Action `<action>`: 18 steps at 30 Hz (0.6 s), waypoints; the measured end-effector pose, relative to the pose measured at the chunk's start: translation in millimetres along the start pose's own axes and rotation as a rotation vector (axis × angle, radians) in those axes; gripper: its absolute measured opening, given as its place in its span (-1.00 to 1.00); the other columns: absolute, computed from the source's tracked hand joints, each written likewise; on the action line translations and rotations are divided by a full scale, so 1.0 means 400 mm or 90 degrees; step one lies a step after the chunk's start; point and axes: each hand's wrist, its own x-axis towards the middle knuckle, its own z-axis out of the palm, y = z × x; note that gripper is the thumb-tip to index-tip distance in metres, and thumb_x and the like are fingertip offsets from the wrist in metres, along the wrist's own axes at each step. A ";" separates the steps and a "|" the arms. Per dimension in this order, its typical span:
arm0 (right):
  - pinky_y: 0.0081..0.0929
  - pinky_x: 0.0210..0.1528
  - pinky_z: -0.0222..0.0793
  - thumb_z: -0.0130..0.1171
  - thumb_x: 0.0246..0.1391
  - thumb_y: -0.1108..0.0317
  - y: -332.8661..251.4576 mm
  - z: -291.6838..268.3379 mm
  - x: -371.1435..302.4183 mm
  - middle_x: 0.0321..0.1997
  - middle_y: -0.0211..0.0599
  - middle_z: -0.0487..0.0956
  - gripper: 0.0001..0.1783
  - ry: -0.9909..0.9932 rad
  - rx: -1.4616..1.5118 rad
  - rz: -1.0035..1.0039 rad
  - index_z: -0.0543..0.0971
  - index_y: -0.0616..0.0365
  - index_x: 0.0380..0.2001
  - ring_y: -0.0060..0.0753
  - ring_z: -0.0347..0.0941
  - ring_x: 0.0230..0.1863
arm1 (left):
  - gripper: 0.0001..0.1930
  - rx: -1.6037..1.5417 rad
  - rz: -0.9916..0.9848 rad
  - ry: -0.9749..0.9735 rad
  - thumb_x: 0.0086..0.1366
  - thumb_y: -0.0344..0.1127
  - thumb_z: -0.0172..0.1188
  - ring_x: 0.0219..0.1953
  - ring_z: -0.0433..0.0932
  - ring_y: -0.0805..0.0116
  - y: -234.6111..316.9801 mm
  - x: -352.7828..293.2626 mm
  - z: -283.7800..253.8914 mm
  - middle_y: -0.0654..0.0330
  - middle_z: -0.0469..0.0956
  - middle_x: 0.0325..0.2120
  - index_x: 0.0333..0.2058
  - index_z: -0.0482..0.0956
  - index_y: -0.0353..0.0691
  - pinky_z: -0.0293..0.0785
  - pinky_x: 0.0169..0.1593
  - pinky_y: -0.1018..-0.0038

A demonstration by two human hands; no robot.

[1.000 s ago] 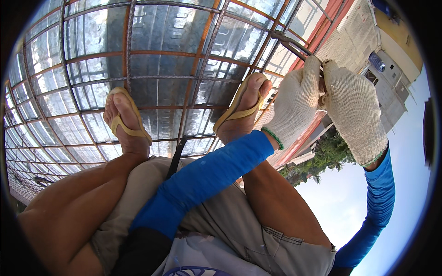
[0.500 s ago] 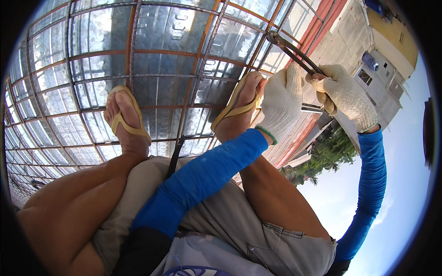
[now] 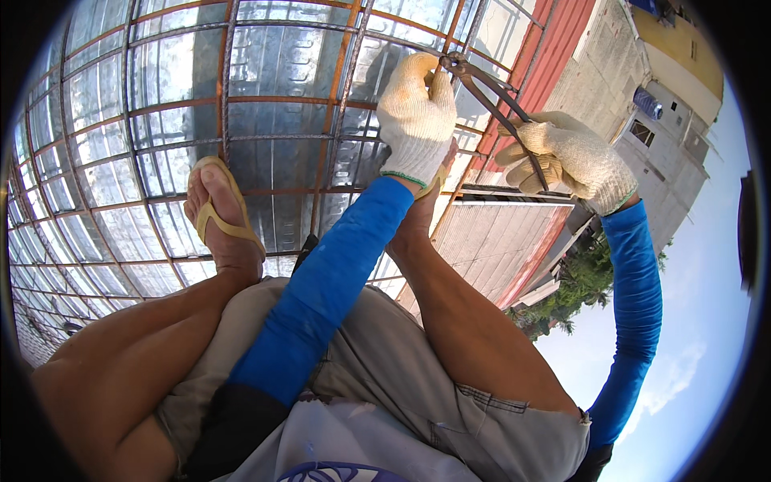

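Observation:
My right hand (image 3: 580, 157), in a knitted glove, grips the handles of dark metal pincers (image 3: 482, 90). Their handles are spread apart, and the jaws meet the steel bars at a crossing on the right side of the grid. Just left of the jaws is my gloved left hand (image 3: 414, 116), thumb and fingers pinched together by that crossing. Whatever lies between those fingertips is hidden. Rusty reinforcing bars (image 3: 277, 100) form the grid, which lies over shiny metal decking (image 3: 169, 68).
My feet, in yellow flip-flops (image 3: 210, 213), rest on the grid. Beyond the decking's right edge are a red metal strip (image 3: 540, 68), a lower corrugated roof (image 3: 490, 241), a tree (image 3: 590, 285) and buildings (image 3: 658, 153). The drop lies on that side.
My left hand has moved left and forward to the bar crossing. The pincers' jaws have shifted left onto it, and their handles have spread wider in my right hand.

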 end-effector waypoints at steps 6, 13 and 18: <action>-0.41 -0.31 0.72 0.19 0.47 0.20 0.043 0.007 -0.001 -0.12 0.02 0.72 -0.45 0.047 0.029 -0.010 0.43 0.42 0.29 -0.25 0.74 -0.30 | -0.68 0.278 0.147 -0.151 0.28 -0.33 0.38 -0.16 0.73 0.03 -0.013 0.088 -0.029 0.09 0.67 -0.11 0.02 0.68 -0.07 0.68 -0.11 0.12; -0.58 -0.40 0.38 0.10 0.40 0.35 0.044 -0.014 -0.011 -0.31 -0.31 0.58 -0.70 0.186 -0.603 -0.173 0.59 0.42 -0.02 -0.61 0.41 -0.46 | -0.63 0.395 0.200 -0.273 0.23 -0.17 0.41 0.07 0.65 0.02 0.013 0.130 -0.024 0.14 0.65 -0.02 0.04 0.74 0.06 0.62 0.06 0.03; -0.61 -0.41 0.40 0.07 0.41 0.38 0.001 -0.047 -0.098 -0.29 -0.24 0.61 -0.63 0.152 -0.271 -0.043 0.52 0.47 0.11 -0.61 0.48 -0.42 | -0.67 0.416 0.207 -0.287 0.25 0.00 0.43 0.00 0.67 0.06 0.005 0.160 -0.037 0.17 0.65 -0.07 -0.08 0.79 0.03 0.63 0.02 0.09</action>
